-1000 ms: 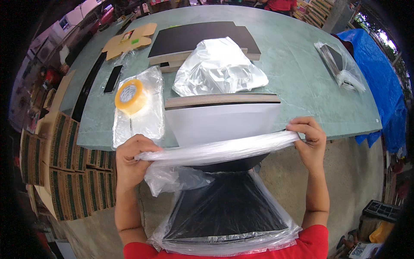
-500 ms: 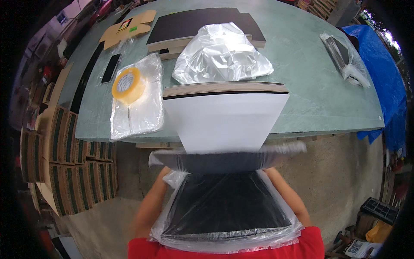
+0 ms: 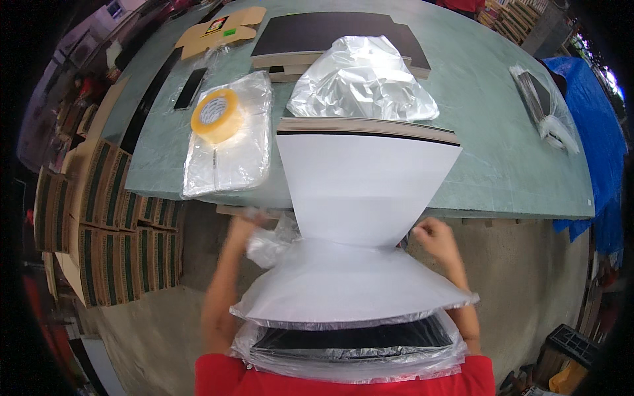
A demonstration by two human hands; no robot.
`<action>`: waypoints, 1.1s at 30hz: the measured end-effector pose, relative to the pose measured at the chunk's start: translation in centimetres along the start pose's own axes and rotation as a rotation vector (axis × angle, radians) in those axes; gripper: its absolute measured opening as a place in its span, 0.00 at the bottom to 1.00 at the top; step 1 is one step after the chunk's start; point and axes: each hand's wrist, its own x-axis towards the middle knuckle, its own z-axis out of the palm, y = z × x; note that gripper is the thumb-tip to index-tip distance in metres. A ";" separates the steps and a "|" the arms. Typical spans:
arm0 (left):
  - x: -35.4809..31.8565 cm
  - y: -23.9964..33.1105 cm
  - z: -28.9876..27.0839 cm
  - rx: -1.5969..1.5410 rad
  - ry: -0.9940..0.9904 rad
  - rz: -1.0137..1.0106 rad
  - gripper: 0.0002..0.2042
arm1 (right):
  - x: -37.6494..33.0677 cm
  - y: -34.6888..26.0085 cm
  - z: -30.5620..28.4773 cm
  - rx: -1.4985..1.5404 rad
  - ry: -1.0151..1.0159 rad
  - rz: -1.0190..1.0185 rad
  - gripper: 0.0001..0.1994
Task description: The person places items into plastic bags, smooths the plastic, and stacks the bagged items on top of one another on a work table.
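Observation:
A tall stack of white-faced boards [image 3: 368, 178] leans toward me from the table's front edge, its far edges showing grey and black layers. Nearer my body, a white-faced sheet in clear plastic [image 3: 353, 287] lies over a plastic-wrapped black stack [image 3: 350, 335] against my red shirt. My left hand [image 3: 244, 228], smeared by motion, is closed on a crumpled clear plastic bag [image 3: 274, 241] beside the white boards. Just right of them my right hand [image 3: 434, 239] is raised with fingers curled and nothing visible in them.
The green table [image 3: 508, 171] bears a tape roll [image 3: 218, 115] on flat clear bags [image 3: 228, 162], a crumpled silvery bag [image 3: 363, 82], dark boards [image 3: 323, 33], a cardboard piece [image 3: 218, 30] and a bagged bundle [image 3: 545, 109]. Flattened cartons [image 3: 105, 224] stand at left; a blue tarp [image 3: 588, 132] hangs at right.
Both hands have come up from under the black sheet toward the table edge. A white-faced sheet in plastic now covers most of the wrapped black stack. The view has shifted slightly.

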 end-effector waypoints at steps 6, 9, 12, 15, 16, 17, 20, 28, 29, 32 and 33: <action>-8.2 14.8 -14.3 -0.159 -0.510 0.562 0.05 | -4.1 -9.2 -2.8 0.578 -1.294 -0.969 0.23; -10.6 17.6 -7.4 0.255 -1.295 0.674 0.10 | -4.5 -7.8 2.5 0.361 -1.235 -0.826 0.25; -9.9 9.1 4.2 0.449 -1.046 0.482 0.11 | -1.6 -0.8 7.3 -0.050 -1.017 -0.443 0.26; -3.8 0.4 10.9 0.571 -0.880 0.486 0.11 | 1.2 5.9 9.6 -0.064 -0.906 -0.270 0.28; -3.0 0.7 11.5 0.559 -0.792 0.642 0.11 | 2.1 6.6 9.3 0.004 -0.901 -0.250 0.29; -2.1 1.4 11.5 0.544 -0.693 0.787 0.11 | 2.9 4.2 8.1 -0.048 -0.935 -0.270 0.29; -5.5 17.1 9.1 0.056 -0.591 0.722 0.17 | 2.0 -4.4 5.0 0.007 -0.818 -0.310 0.28; -5.4 22.4 3.8 -0.785 -0.713 0.450 0.24 | -0.8 -11.5 -1.1 0.868 -0.305 -0.372 0.20; -5.4 21.7 3.7 -0.658 -0.636 0.405 0.23 | -1.1 -10.9 -0.5 0.874 -0.288 -0.366 0.20; -4.1 22.1 1.6 -0.697 -0.414 0.412 0.21 | -1.4 -8.0 -0.1 0.655 -0.432 -0.369 0.21; -3.8 22.4 0.8 -0.780 -0.337 0.438 0.20 | -1.5 -7.3 -0.3 0.537 -0.514 -0.375 0.22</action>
